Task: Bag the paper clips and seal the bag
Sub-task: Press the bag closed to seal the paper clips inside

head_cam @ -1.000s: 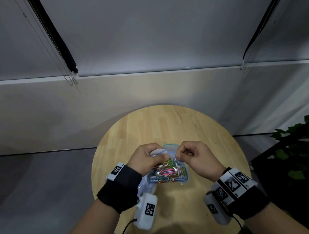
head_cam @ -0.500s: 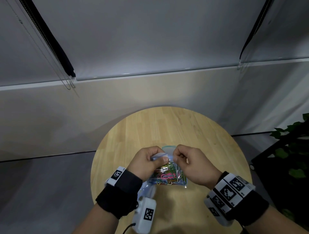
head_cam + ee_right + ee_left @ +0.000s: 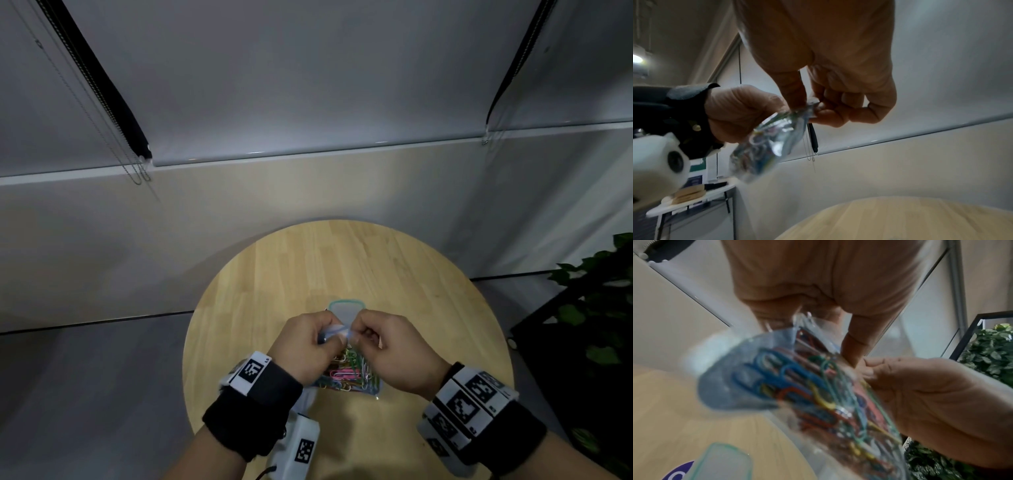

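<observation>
A clear plastic zip bag (image 3: 349,373) full of coloured paper clips (image 3: 818,394) hangs above the round wooden table (image 3: 342,260). My left hand (image 3: 308,342) pinches the bag's top edge from the left. Close beside it, my right hand (image 3: 387,346) pinches the same top edge from the right, thumb against curled fingers. In the right wrist view the bag (image 3: 764,146) dangles below both hands, crumpled near the top. The seal strip is hidden between the fingertips.
A clear rectangular lid or box with a green rim (image 3: 346,308) lies on the table just beyond the hands. A dark plant stand with green leaves (image 3: 589,325) stands to the right of the table. A wall with window blinds lies behind.
Both hands have drawn closer together along the bag's top edge, and the bag has lifted slightly. The right hand moved left toward the left hand.
</observation>
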